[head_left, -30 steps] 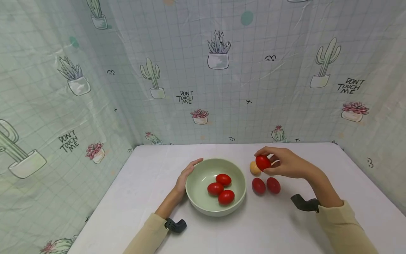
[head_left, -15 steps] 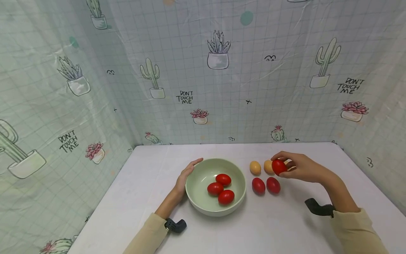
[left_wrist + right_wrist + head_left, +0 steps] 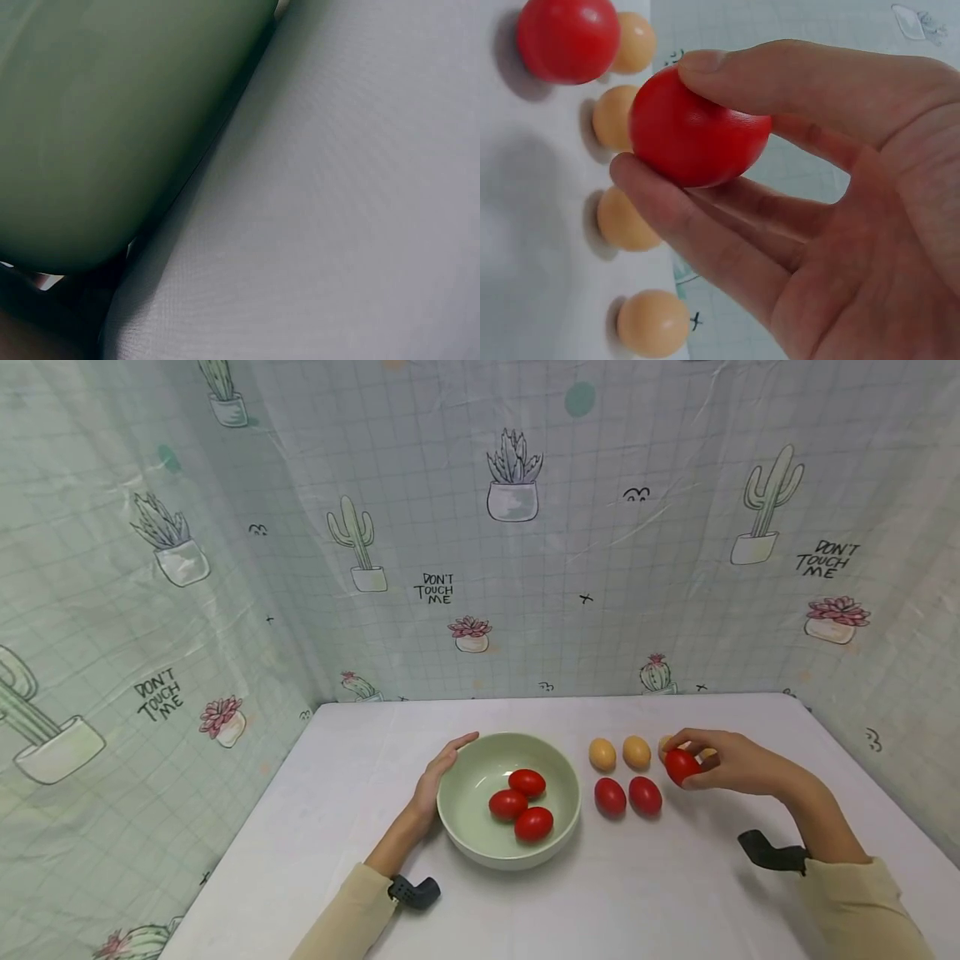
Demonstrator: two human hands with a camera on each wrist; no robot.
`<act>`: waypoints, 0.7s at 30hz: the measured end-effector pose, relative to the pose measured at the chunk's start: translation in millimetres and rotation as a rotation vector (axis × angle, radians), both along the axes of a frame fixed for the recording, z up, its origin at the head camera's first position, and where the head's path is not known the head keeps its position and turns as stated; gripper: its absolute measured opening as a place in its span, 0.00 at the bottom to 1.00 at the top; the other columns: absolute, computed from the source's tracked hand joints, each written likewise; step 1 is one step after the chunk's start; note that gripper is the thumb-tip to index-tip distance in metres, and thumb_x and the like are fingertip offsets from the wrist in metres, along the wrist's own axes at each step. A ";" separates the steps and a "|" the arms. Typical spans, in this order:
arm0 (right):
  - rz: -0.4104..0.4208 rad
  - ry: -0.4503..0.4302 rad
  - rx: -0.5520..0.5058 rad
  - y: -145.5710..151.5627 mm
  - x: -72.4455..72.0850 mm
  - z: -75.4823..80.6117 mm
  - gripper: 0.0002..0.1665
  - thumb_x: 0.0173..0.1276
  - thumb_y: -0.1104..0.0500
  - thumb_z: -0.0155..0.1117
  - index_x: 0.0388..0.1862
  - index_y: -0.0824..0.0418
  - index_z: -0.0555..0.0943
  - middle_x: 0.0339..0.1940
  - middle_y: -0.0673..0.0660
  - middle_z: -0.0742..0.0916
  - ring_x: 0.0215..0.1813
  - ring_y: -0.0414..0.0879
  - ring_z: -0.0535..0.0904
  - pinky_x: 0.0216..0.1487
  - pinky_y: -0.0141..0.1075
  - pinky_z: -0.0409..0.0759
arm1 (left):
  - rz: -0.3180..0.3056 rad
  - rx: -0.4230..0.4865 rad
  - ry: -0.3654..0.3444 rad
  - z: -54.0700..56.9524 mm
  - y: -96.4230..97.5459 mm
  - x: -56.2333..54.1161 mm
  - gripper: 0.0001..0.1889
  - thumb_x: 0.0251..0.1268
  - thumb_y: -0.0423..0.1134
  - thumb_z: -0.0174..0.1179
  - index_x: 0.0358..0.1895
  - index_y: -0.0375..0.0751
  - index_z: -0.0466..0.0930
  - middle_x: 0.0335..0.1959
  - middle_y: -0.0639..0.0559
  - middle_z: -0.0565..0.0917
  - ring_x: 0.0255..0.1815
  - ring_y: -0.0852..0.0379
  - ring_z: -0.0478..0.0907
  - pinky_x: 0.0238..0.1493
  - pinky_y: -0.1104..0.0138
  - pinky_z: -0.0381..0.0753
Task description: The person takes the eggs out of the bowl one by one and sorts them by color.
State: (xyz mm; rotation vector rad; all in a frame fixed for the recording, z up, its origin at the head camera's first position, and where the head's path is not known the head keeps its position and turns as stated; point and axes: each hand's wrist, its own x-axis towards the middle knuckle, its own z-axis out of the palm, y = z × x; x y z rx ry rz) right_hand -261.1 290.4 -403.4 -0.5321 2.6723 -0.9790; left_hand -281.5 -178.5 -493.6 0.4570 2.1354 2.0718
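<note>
My right hand (image 3: 731, 762) pinches a red egg (image 3: 697, 127) between thumb and fingers, above the table. In the head view this egg hangs to the right of two red eggs (image 3: 611, 797) on the tabletop. My left hand (image 3: 435, 778) lies along the left side of a pale green bowl (image 3: 480, 852), touching its wall with mostly straight fingers. Three red eggs (image 3: 527, 783) lie inside the bowl. Behind the held egg is a row of several tan eggs (image 3: 637, 752), partly hidden by my right hand. The left wrist view shows mainly the bowl's outer wall (image 3: 97, 135).
The white table (image 3: 600, 902) ends at a back edge, where a curtain (image 3: 480, 552) printed with cacti hangs. Black wrist cameras (image 3: 415, 893) sit on both forearms.
My right hand has carried the red egg to the right and slightly toward me, uncovering more tan eggs. The left hand and the bowl have stayed in place.
</note>
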 end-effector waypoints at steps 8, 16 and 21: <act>-0.006 -0.091 0.051 8.3 -3.6 -7.5 0.35 0.60 0.54 0.78 0.65 0.60 0.77 0.59 0.67 0.81 0.57 0.59 0.80 0.49 0.50 0.87 | 0.007 -0.018 0.002 0.6 -0.1 1.5 0.28 0.85 0.49 0.28 0.79 0.53 0.63 0.81 0.51 0.65 0.81 0.46 0.64 0.67 0.75 0.74; 0.013 -0.182 0.060 8.2 -4.7 -13.1 0.31 0.62 0.58 0.75 0.64 0.60 0.77 0.54 0.64 0.82 0.52 0.53 0.80 0.48 0.48 0.86 | 0.001 -0.007 0.007 1.6 -0.5 1.4 0.28 0.85 0.48 0.28 0.79 0.52 0.63 0.81 0.51 0.64 0.81 0.46 0.62 0.67 0.76 0.73; 0.020 -0.219 0.036 6.7 -6.0 -18.1 0.30 0.63 0.60 0.74 0.63 0.60 0.78 0.52 0.61 0.82 0.47 0.50 0.80 0.46 0.44 0.87 | -0.004 -0.005 0.005 1.5 0.5 0.7 0.27 0.85 0.48 0.28 0.79 0.53 0.63 0.81 0.51 0.64 0.81 0.46 0.63 0.67 0.75 0.73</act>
